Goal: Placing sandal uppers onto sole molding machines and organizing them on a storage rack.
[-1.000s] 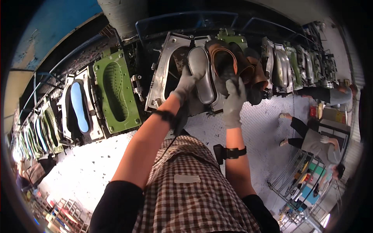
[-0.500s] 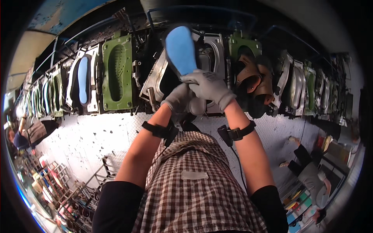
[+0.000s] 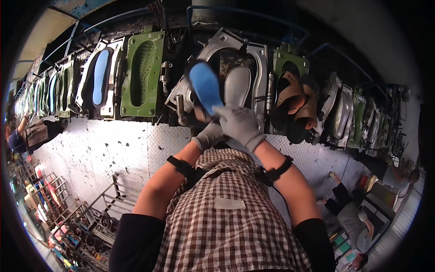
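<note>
A blue-topped shoe sole (image 3: 202, 84) with a dark edge is held up in front of me, slightly blurred, its broad end pointing away. My right hand (image 3: 241, 127), in a grey glove, grips the narrow near end. Just left of it and lower, my left hand (image 3: 209, 136), also gloved in grey, is curled at the same end, its fingertips mostly hidden. Beyond the hands lies an opened metal mould (image 3: 260, 75). A grey foot-shaped plate (image 3: 237, 86) stands inside its frame, right of the sole.
Left of the mould is a green sole mould (image 3: 144, 75); another mould (image 3: 100, 77) holds a blue sole. To the right, brown shoe uppers (image 3: 292, 97) sit by a green mould. Metal racks (image 3: 113, 199) stand behind at left. Other people (image 3: 355, 217) are at both sides.
The sole has come down and nearer with both hands, tilting more to the left. The grey foot-shaped plate and the mould's frame now show more fully.
</note>
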A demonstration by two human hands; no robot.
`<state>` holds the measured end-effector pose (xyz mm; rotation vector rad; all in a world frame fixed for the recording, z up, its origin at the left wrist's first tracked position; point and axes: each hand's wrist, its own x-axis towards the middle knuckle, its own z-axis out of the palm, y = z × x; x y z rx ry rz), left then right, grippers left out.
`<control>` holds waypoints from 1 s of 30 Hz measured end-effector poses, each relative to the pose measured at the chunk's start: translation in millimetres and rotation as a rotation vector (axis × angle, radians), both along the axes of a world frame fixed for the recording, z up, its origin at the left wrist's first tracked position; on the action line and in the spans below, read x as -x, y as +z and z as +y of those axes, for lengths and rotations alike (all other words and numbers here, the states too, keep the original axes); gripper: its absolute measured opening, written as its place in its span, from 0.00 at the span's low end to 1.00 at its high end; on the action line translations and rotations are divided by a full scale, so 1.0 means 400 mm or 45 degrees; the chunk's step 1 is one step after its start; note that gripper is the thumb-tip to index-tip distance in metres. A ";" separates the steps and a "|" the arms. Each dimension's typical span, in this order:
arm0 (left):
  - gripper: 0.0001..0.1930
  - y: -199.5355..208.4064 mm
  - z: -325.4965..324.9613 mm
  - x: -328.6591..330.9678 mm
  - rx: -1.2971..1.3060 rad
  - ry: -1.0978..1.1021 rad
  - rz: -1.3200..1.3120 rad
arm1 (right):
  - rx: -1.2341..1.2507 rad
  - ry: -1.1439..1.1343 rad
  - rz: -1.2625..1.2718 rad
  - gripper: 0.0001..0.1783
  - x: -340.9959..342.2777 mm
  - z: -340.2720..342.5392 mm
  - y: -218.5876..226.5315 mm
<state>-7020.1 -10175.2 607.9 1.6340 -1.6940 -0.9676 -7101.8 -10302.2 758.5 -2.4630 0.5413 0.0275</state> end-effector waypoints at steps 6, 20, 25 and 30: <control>0.30 0.148 -0.199 -0.091 -0.498 0.877 1.484 | -0.939 -0.879 -0.722 0.17 -0.049 -0.165 0.024; 0.24 0.130 -0.067 -0.039 -0.715 0.531 0.354 | 0.030 0.018 -0.182 0.15 0.015 -0.175 -0.033; 0.19 0.149 0.036 0.088 -0.624 0.949 1.174 | 0.105 0.262 0.079 0.18 0.115 0.006 -0.095; 0.14 0.258 0.052 0.055 -0.629 0.925 1.351 | -0.537 0.102 0.098 0.25 0.133 -0.080 -0.058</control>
